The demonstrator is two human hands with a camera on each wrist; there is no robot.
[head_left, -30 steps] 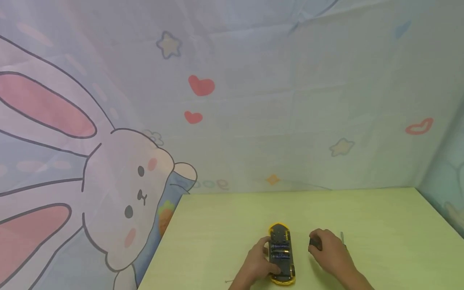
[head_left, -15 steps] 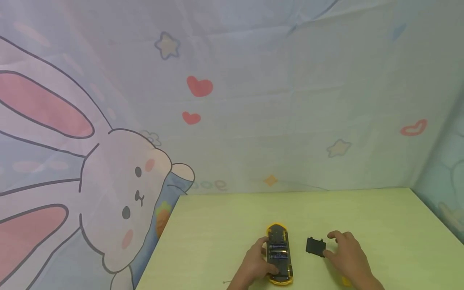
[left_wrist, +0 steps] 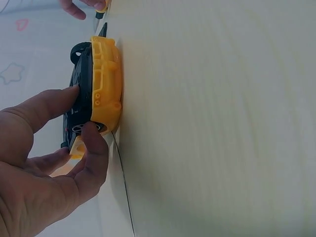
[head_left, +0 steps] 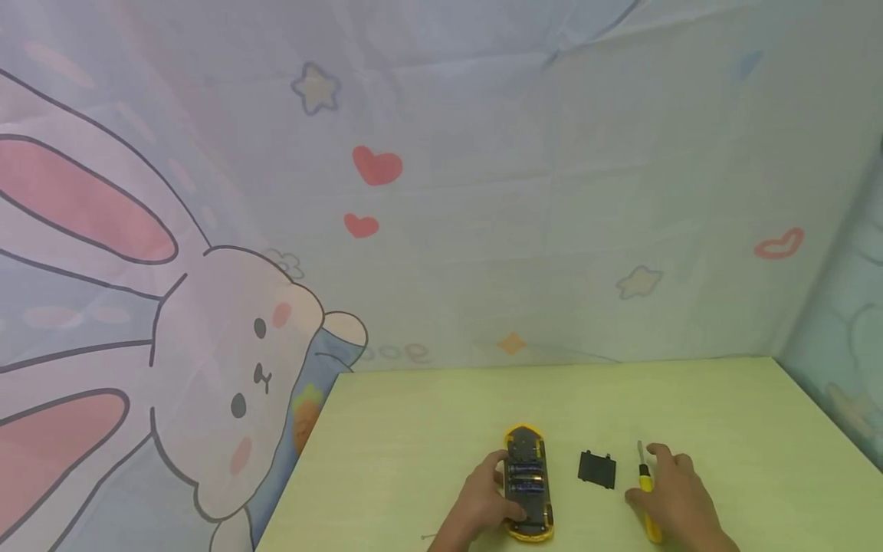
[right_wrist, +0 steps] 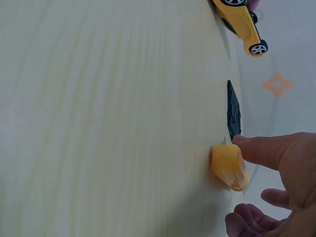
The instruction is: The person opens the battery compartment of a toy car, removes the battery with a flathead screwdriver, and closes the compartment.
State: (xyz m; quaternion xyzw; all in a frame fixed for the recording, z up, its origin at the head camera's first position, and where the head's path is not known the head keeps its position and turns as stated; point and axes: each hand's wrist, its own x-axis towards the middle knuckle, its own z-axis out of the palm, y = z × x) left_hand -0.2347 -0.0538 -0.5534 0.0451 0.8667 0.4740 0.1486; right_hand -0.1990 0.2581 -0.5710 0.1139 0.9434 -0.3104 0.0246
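With our left fingers point(left_wrist: 96, 158) gripping the upturned toy car point(left_wrist: 106, 81), we should close our loose, relaxed right fingers point(right_wrist: 244, 218) squarely around the screwdriver point(head_left: 645, 482) beside them.

So the whole back wall is a creased fabric backdrop point(head_left: 483, 115), pale lilac going grayish green to the right. There's 1 huge cartoon bunny point(head_left: 207, 345) lying sideways, ears pointing left, plus 2 solid hearts point(head_left: 377, 165), 1 outlined heart point(head_left: 779, 243), 2 stars point(head_left: 316, 88) and an orange sparkle point(head_left: 512, 343). Bluish side panel point(head_left: 855, 330) at right. Tabletop's point(head_left: 414, 445) pale yellow-green with faint wood grain. Light's pretty soft.
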